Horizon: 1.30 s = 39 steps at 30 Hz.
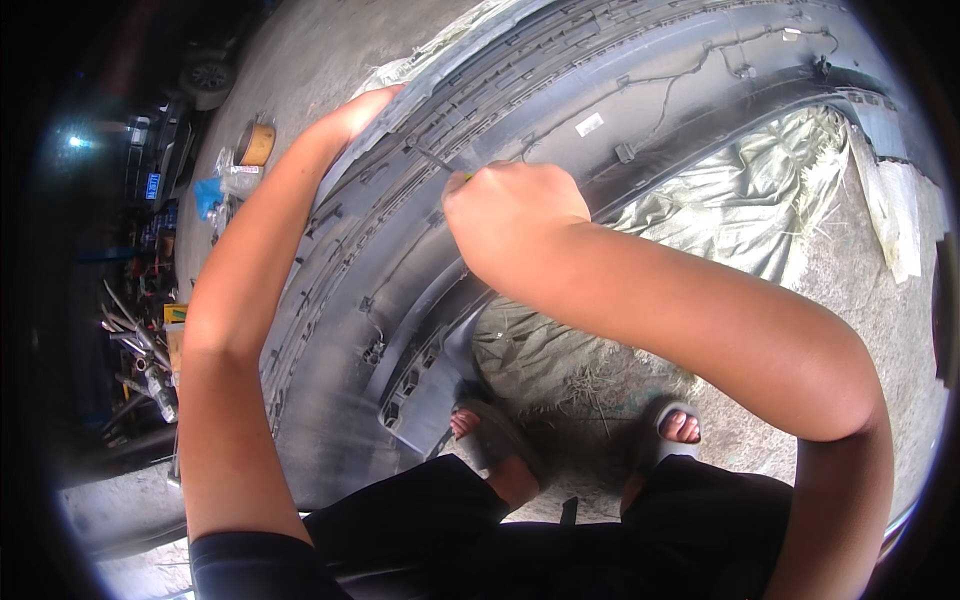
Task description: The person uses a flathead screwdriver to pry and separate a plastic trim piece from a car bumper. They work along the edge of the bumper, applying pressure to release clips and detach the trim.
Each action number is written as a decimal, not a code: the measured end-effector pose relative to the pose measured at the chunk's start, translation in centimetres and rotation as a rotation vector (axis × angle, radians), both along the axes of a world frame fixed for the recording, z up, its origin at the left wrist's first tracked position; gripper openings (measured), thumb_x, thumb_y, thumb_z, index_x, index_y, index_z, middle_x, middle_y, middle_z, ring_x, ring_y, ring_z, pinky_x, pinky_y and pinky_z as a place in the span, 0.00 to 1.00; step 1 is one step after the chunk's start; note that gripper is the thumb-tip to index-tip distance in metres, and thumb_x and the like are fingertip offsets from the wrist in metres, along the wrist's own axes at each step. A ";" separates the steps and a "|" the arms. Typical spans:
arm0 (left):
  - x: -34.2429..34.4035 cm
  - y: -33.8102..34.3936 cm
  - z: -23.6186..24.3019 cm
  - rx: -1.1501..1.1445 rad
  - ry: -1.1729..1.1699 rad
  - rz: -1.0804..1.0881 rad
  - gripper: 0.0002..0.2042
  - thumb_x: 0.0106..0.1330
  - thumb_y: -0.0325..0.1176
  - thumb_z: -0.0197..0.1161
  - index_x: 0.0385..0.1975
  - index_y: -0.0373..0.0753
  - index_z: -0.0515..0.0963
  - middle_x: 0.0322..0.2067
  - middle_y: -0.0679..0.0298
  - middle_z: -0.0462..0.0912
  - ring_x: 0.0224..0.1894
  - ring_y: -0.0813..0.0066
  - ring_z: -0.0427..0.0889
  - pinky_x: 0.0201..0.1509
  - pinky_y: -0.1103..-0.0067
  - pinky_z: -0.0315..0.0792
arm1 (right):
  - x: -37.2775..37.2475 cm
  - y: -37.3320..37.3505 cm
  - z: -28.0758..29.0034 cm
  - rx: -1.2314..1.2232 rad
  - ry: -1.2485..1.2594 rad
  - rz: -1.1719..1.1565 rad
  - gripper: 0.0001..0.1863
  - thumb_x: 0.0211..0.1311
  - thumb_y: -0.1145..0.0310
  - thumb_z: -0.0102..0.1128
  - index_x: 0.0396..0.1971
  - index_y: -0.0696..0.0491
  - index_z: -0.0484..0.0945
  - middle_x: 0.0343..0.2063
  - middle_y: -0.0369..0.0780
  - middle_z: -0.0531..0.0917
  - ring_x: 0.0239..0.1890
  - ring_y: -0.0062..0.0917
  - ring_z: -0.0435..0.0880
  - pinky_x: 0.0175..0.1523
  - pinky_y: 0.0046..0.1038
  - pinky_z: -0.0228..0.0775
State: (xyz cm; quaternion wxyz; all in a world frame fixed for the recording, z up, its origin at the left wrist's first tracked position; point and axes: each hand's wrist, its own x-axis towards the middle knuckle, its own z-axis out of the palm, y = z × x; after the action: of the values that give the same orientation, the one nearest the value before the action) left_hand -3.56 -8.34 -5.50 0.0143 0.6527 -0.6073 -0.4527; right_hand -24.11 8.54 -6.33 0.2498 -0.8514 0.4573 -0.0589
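A large grey car bumper (560, 130) lies with its ribbed, clip-lined inner side up, curving across the view in front of me. My right hand (515, 205) is closed around a screwdriver (436, 157); a bit of yellow-green handle shows at the fist. Its thin metal shaft points up and left, the tip at the ribbed strip along the bumper's outer edge. At that far-left edge rests my left hand (372, 112), its fingers hidden behind the rim. A thin wiring harness (665, 85) runs along the bumper's inner face.
Crumpled pale woven sheeting (720, 220) lies under and inside the bumper's curve. My sandalled feet (480, 432) stand close to its near end. Left on the concrete are a roll of tape (256, 144), a blue bag (208, 197) and a pile of metal parts (150, 370).
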 end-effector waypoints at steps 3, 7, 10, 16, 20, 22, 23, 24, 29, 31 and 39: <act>0.3 -0.4 -0.2 0.018 -0.009 0.020 0.21 0.79 0.37 0.48 0.68 0.40 0.73 0.59 0.60 0.81 0.56 0.70 0.80 0.63 0.69 0.73 | -0.5 0.1 -0.1 -0.057 -0.044 -0.037 0.20 0.59 0.73 0.59 0.52 0.61 0.79 0.35 0.48 0.88 0.41 0.39 0.90 0.44 0.39 0.84; 1.2 -0.9 -0.6 0.010 0.059 0.016 0.21 0.76 0.41 0.57 0.64 0.38 0.77 0.55 0.61 0.83 0.53 0.73 0.79 0.61 0.72 0.73 | -0.4 0.5 -0.9 -0.156 -0.042 -0.053 0.21 0.58 0.73 0.59 0.53 0.61 0.79 0.35 0.49 0.88 0.40 0.39 0.90 0.43 0.39 0.84; 1.6 -1.1 -0.9 -0.006 0.053 -0.044 0.21 0.76 0.41 0.56 0.64 0.38 0.76 0.55 0.61 0.82 0.54 0.73 0.78 0.62 0.72 0.72 | -0.1 0.6 -1.2 -0.162 -0.014 -0.047 0.22 0.58 0.74 0.58 0.54 0.62 0.78 0.35 0.49 0.88 0.41 0.39 0.90 0.42 0.39 0.84; 2.0 -1.6 -1.5 0.042 0.058 0.076 0.23 0.78 0.44 0.52 0.65 0.39 0.75 0.58 0.60 0.81 0.56 0.71 0.78 0.63 0.72 0.71 | 0.4 0.6 -0.7 -0.192 -0.022 -0.050 0.19 0.57 0.74 0.60 0.49 0.63 0.80 0.35 0.47 0.89 0.43 0.36 0.90 0.43 0.36 0.84; 2.6 -2.3 -2.2 0.013 0.025 0.039 0.26 0.80 0.51 0.46 0.65 0.39 0.76 0.60 0.58 0.81 0.57 0.67 0.79 0.63 0.69 0.71 | 1.0 0.6 0.3 -0.181 0.023 -0.025 0.15 0.56 0.74 0.64 0.44 0.61 0.82 0.36 0.46 0.89 0.44 0.34 0.90 0.43 0.35 0.84; 3.0 -2.7 -2.4 0.006 0.004 0.026 0.27 0.80 0.52 0.45 0.65 0.39 0.76 0.61 0.58 0.80 0.58 0.67 0.79 0.64 0.69 0.70 | 1.2 0.4 0.8 -0.128 0.025 -0.032 0.14 0.56 0.73 0.65 0.43 0.60 0.83 0.36 0.46 0.89 0.44 0.34 0.90 0.44 0.35 0.84; 3.1 -2.8 -2.5 0.000 -0.009 0.016 0.28 0.80 0.53 0.45 0.66 0.38 0.76 0.62 0.58 0.80 0.59 0.66 0.78 0.65 0.69 0.69 | 1.3 0.2 1.0 -0.100 0.040 -0.031 0.14 0.56 0.73 0.66 0.42 0.59 0.83 0.36 0.46 0.89 0.45 0.34 0.90 0.45 0.34 0.85; 3.3 -3.0 -2.7 -0.013 -0.039 0.009 0.28 0.80 0.53 0.45 0.66 0.38 0.75 0.63 0.58 0.79 0.60 0.66 0.78 0.66 0.69 0.68 | 1.4 0.1 1.2 -0.087 0.034 -0.019 0.13 0.56 0.73 0.66 0.42 0.59 0.83 0.36 0.46 0.89 0.45 0.34 0.90 0.45 0.34 0.84; 4.3 -4.1 -3.4 0.029 -0.029 -0.068 0.30 0.79 0.55 0.43 0.69 0.39 0.72 0.67 0.56 0.75 0.66 0.62 0.74 0.71 0.68 0.64 | 1.2 0.1 0.7 -0.069 0.035 -0.044 0.15 0.59 0.72 0.63 0.46 0.59 0.83 0.36 0.44 0.89 0.44 0.35 0.90 0.46 0.35 0.84; 4.7 -4.7 -3.8 0.041 -0.034 -0.085 0.31 0.79 0.55 0.43 0.71 0.39 0.70 0.69 0.55 0.73 0.68 0.62 0.72 0.73 0.68 0.62 | 0.8 0.4 -0.2 -0.118 0.057 -0.081 0.18 0.60 0.71 0.61 0.51 0.57 0.82 0.36 0.45 0.89 0.43 0.37 0.90 0.46 0.37 0.84; 4.4 -4.2 -3.8 0.121 0.063 0.034 0.31 0.78 0.54 0.42 0.67 0.37 0.74 0.66 0.52 0.76 0.65 0.61 0.75 0.71 0.67 0.64 | -0.1 -1.3 -2.7 0.135 -0.370 -0.336 0.23 0.68 0.67 0.56 0.62 0.55 0.77 0.35 0.52 0.88 0.39 0.42 0.89 0.48 0.41 0.80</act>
State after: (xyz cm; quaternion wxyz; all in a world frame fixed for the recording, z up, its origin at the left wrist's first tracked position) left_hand 0.80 -12.59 -9.27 0.0016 0.6479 -0.5671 -0.5085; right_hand -24.26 7.24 -9.03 0.3724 -0.7197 0.5417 -0.2236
